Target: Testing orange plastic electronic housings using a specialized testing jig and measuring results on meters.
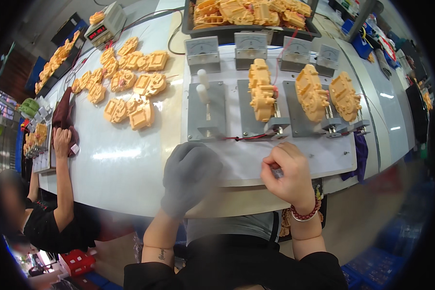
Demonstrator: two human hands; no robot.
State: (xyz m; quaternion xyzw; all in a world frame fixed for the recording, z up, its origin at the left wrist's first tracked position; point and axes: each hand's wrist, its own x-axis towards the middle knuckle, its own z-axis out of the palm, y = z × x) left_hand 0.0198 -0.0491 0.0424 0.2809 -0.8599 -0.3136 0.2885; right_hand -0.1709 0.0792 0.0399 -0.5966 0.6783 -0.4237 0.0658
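Note:
My left hand (191, 169), in a grey glove, hovers by the front edge of the white board (246, 169), below the leftmost grey fixture (193, 116). Its outline is soft and its fingers do not show clearly. My right hand (289, 171), bare with a red beaded bracelet, is curled closed in front of the second fixture; a small greyish bit shows at its fingers, too small to name. Two white pegs (201, 87) stand on the leftmost fixture. Orange plastic housings (262, 92), (312, 92), (345, 96) stand upright on the other fixtures, beside metal clamps (278, 125).
Several analog meters (251, 48) line the board's back edge, before a dark bin (217, 31) of orange housings. More loose housings (140, 111) lie left of the board. A power supply (106, 26) stands far left. A co-worker's hand (62, 140) rests on dark cloth at left.

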